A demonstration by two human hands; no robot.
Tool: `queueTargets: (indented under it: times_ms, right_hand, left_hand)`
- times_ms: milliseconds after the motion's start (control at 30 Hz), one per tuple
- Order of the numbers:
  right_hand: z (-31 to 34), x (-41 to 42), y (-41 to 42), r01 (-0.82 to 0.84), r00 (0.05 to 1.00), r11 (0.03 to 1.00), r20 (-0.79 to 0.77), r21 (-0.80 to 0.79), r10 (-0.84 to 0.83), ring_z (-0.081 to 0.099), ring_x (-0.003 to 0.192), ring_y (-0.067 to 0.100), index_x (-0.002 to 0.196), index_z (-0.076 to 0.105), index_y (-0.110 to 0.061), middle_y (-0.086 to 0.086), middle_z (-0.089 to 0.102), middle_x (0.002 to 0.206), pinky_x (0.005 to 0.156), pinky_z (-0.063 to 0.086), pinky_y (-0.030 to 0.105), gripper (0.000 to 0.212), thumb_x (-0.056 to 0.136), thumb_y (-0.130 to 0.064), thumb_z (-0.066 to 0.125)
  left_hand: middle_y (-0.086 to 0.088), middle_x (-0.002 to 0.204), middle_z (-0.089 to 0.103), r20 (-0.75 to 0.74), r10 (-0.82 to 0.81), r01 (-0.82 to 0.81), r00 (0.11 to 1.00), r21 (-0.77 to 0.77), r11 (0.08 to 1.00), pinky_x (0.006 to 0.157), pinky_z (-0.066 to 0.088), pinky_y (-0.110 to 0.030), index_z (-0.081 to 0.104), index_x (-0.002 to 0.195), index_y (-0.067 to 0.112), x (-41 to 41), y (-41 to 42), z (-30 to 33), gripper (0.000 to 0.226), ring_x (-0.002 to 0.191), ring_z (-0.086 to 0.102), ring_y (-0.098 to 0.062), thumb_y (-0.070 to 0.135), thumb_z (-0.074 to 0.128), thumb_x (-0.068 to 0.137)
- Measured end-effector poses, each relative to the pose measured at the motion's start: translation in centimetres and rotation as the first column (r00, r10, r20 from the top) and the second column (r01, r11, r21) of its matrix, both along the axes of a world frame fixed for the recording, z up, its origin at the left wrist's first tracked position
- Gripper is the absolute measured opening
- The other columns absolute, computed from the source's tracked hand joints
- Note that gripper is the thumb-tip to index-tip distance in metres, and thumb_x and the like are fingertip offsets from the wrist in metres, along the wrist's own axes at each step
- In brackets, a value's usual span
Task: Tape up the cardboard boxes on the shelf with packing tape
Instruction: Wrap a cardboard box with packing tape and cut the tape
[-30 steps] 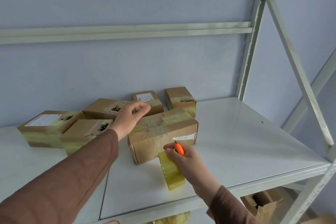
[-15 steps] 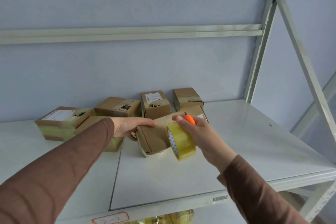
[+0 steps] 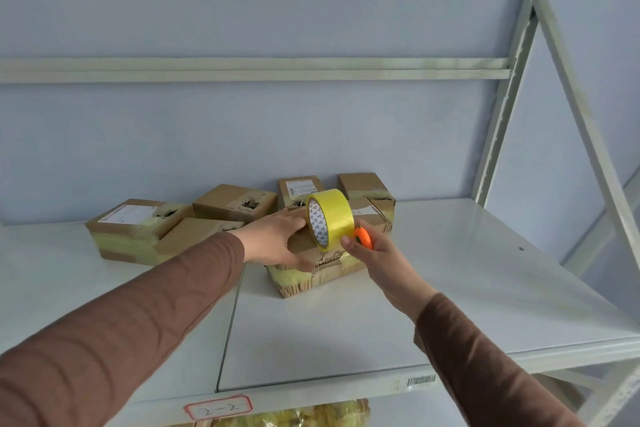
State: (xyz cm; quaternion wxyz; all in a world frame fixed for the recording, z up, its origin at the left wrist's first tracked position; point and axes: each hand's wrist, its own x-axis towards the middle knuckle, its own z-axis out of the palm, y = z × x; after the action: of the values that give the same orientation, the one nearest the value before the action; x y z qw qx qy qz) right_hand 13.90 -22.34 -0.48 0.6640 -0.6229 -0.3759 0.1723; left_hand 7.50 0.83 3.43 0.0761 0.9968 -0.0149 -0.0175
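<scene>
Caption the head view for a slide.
Left hand steadies the near cardboard box on the shelf while right hand holds yellow tape roll above it.

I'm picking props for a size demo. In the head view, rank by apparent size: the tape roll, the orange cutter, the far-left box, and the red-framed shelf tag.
1. Far-left box
2. Tape roll, though nearer the camera, which may flatter it
3. Shelf tag, also close to the camera, so unsure against the roll
4. Orange cutter, partly hidden in the hand
</scene>
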Motion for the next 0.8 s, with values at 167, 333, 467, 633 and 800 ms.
queueTargets:
  times_ms: [167,333,467,633,800]
  right_hand:
    - [1.1,-0.1,1.5,0.081,0.996,0.996,-0.025,-0.036,-0.082,0.055,0.079,0.004,0.103,0.066,-0.015,-0.012,0.064,0.085,0.075,0.043,0.017,0.011,0.103,-0.025,0.062]
    - [-1.4,-2.2,-1.0,0.139,0.975,0.989,-0.169,-0.042,-0.144,0.047,0.079,0.017,0.095,0.060,-0.003,0.002,0.051,0.084,0.074,0.037,0.037,0.060,0.077,-0.059,0.071]
    - [-4.9,-3.5,-3.3,0.092,0.959,0.974,-0.243,-0.209,-0.143,0.047,0.077,0.019,0.093,0.060,0.000,0.007,0.052,0.083,0.071,0.037,0.031,0.059,0.077,-0.054,0.074]
    - [-3.7,-3.3,-3.8,0.092,0.926,0.957,-0.330,-0.274,-0.183,0.062,0.080,0.023,0.099,0.067,-0.008,0.010,0.066,0.088,0.078,0.046,0.036,0.023,0.094,-0.031,0.072]
    - [-0.4,-2.6,-3.5,0.155,0.932,0.980,-0.309,-0.127,-0.187,0.070,0.090,0.026,0.115,0.065,-0.008,0.017,0.074,0.103,0.083,0.053,0.040,0.037,0.090,-0.033,0.077]
  left_hand:
    - [0.013,0.168,0.022,0.025,0.051,-0.047,0.998,-0.144,0.988,0.122,0.015,-0.022,0.042,0.156,0.022,0.5,0.8,-0.8,0.073,0.153,0.021,-0.010,0.043,0.072,0.093]
    - [0.014,0.171,0.000,-0.025,0.060,-0.061,0.998,-0.038,0.997,0.125,0.005,-0.046,0.020,0.154,0.060,1.2,1.4,-1.5,0.067,0.157,-0.001,-0.009,0.046,0.057,0.100]
    - [0.014,0.171,0.000,-0.034,0.037,-0.037,0.999,0.008,0.999,0.124,0.008,-0.056,0.009,0.142,0.079,1.3,2.0,-1.7,0.064,0.158,-0.001,-0.012,0.063,0.052,0.097]
    - [0.015,0.166,0.028,-0.024,0.074,-0.078,0.997,-0.265,0.961,0.125,0.022,-0.047,0.038,0.142,0.068,1.7,1.6,-1.1,0.062,0.152,0.028,-0.016,0.048,0.070,0.093]
    - [0.009,0.130,0.071,-0.252,0.040,-0.234,0.967,-0.816,0.528,0.096,0.052,-0.019,0.067,0.128,0.043,1.4,1.3,-0.1,0.035,0.119,0.067,-0.006,0.026,0.067,0.097]
